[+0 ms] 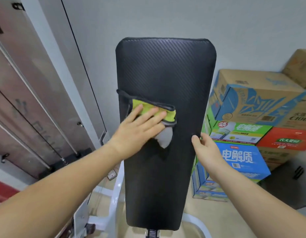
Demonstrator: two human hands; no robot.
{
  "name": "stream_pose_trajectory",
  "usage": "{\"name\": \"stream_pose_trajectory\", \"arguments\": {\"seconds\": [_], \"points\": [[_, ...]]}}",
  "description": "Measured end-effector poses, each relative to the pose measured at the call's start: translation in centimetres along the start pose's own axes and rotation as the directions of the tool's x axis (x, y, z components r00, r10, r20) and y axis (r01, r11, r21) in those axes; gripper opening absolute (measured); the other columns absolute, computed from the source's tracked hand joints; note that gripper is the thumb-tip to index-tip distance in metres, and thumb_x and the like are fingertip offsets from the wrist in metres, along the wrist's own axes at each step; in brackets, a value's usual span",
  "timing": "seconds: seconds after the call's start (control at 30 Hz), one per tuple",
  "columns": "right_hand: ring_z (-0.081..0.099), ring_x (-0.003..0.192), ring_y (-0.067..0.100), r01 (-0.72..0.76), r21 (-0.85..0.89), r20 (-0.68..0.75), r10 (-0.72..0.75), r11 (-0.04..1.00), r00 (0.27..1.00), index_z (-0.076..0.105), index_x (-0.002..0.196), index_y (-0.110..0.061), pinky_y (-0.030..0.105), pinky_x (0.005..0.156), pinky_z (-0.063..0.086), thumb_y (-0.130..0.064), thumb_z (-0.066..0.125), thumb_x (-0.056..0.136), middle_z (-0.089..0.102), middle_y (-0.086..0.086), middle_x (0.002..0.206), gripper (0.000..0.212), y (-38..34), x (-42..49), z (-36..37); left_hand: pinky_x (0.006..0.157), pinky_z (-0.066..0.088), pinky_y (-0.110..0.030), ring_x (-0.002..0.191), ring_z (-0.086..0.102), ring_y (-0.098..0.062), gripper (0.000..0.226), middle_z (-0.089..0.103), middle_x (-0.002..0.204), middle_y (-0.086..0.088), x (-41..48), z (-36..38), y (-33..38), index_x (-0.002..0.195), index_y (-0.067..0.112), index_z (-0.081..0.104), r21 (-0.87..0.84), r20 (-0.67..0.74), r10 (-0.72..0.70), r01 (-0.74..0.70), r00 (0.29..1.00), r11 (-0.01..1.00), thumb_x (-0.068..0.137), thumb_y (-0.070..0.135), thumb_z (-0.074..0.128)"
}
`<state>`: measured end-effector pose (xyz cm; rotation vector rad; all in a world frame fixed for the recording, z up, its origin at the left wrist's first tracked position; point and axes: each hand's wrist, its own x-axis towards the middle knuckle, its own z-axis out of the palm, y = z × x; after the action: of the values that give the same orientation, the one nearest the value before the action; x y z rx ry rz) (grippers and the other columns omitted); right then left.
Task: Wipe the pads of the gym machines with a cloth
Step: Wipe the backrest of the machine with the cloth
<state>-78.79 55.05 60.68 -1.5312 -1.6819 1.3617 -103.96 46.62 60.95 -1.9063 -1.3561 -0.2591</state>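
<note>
1. Far L: metal rods run slantwise down a brownish panel, w/ a thin dark cable beside them; their lower ends sit in dark fittings near the floor
2. Below centre-L: bits of a white frame show under the L forearm and beside the pad's lower edge
3. L hand: fingers straight and a bit spread, palm down, pressing flat on the cloth, not curled round it
4. Cloth: yellow-green w/ dark trim and a grey underside, bunched up; it lies against the pad's face on the L half, about mid-height. One dark edge reaches the pad's L side and a grey corner hangs down below the hand
5. Pad: long, black, textured, rounded corners, centre of view, wider at the top than at the bottom, standing up w/ a pale wall behind
6. R hand: at the pad's R edge, lower than the cloth. Thumb lies on the front face, fingers go round behind the edge and are mostly hidden, so it grips the pad's side
7. Far R: stacked cardboard boxes on the floor against the wall, brown, blue, green and red ones, printed w/ lettering
</note>
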Motion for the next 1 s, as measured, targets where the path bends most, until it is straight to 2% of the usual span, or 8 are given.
{"name": "stream_pose_trajectory", "arguments": {"seconds": [0.17,0.3,0.37,0.43,0.57,0.7,0.83,1.0], "points": [[0.044,0.142,0.021,0.036,-0.099,-0.111,-0.047,0.994,0.993,0.040,0.156,-0.021,0.043,0.117,0.037,-0.046,0.051,0.104,0.045,0.001,0.157,0.059,-0.1,-0.7,0.9,0.123,0.015,-0.064,0.153,0.026,-0.037,0.064,0.035,0.165,-0.007,1.6,0.2,3.3,0.142,0.021,0.051,-0.136,0.032,-0.582,0.581,0.812,0.803,0.083,0.011,0.071],[0.012,0.157,0.027,0.232,-0.419,-0.197,-0.338,0.878,0.920,0.015,0.164,-0.012,0.044,0.123,0.021,-0.038,0.052,0.104,0.011,0.011,0.170,0.074,-2.4,-2.4,0.8,0.125,0.005,-0.058,0.151,0.025,-0.033,0.074,0.034,0.164,-0.002,-4.0,2.1,8.3,0.141,0.027,0.050,-0.176,0.259,-0.336,0.387,0.905,0.905,0.076,0.011,0.080],[0.011,0.156,0.031,0.385,-0.585,-0.146,-0.560,0.714,0.816,0.021,0.163,-0.012,0.047,0.123,0.023,-0.031,0.057,0.101,0.012,0.013,0.168,0.074,-5.2,-2.9,0.8,0.128,0.007,-0.054,0.152,0.029,-0.027,0.068,0.038,0.163,0.000,-4.7,1.3,5.5,0.142,0.026,0.052,-0.211,0.268,-0.179,0.239,0.947,0.948,0.081,0.008,0.076],[0.018,0.154,0.034,0.512,-0.679,-0.061,-0.736,0.526,0.674,0.031,0.160,-0.011,0.050,0.122,0.028,-0.027,0.062,0.098,0.021,0.015,0.165,0.071,-8.9,-3.1,1.5,0.128,0.015,-0.054,0.153,0.031,-0.026,0.066,0.039,0.163,-0.002,-3.2,-0.8,0.6,0.144,0.023,0.052,-0.188,0.198,-0.266,0.303,0.943,0.934,0.084,0.006,0.073],[0.018,0.156,0.035,0.560,-0.779,0.059,-0.856,0.283,0.514,0.036,0.158,-0.010,0.054,0.125,0.024,-0.031,0.062,0.097,0.025,0.017,0.167,0.070,-16.7,-1.9,3.9,0.129,0.014,-0.051,0.157,0.021,-0.026,0.052,0.031,0.167,-0.004,3.9,-5.8,-8.8,0.145,0.021,0.048,-0.490,0.082,-0.732,0.667,0.677,0.562,0.096,0.006,0.057],[0.014,0.157,0.036,0.449,-0.873,0.060,-0.873,0.190,0.485,0.028,0.161,-0.010,0.055,0.127,0.014,-0.047,0.055,0.099,0.023,0.018,0.168,0.077,-20.5,0.3,6.7,0.112,0.045,-0.043,0.135,0.050,-0.017,0.046,0.049,0.150,0.004,7.5,-6.1,-10.0,0.149,0.036,0.036,-0.803,0.248,-0.836,0.586,0.489,0.104,0.105,0.026,0.047],[0.012,0.157,0.040,0.382,-0.908,0.020,-0.890,0.175,0.455,0.023,0.162,-0.008,0.057,0.127,0.011,-0.046,0.052,0.097,0.020,0.022,0.167,0.080,-19.9,1.6,8.4,0.104,0.046,-0.031,0.132,0.048,-0.011,0.051,0.044,0.150,0.007,4.3,-3.3,-5.1,0.154,0.036,0.029,-0.784,0.230,-0.902,0.619,0.364,0.050,0.106,0.029,0.048],[0.015,0.156,0.041,0.354,-0.920,0.017,-0.885,0.169,0.465,0.026,0.161,-0.008,0.058,0.127,0.013,-0.049,0.053,0.099,0.023,0.023,0.165,0.080,-20.1,1.5,8.6,0.103,0.051,-0.033,0.130,0.054,-0.015,0.057,0.051,0.146,0.005,-3.3,-0.1,1.6,0.155,0.039,0.021,-0.635,0.513,-0.819,0.756,0.258,-0.160,0.105,0.037,0.048]]}}
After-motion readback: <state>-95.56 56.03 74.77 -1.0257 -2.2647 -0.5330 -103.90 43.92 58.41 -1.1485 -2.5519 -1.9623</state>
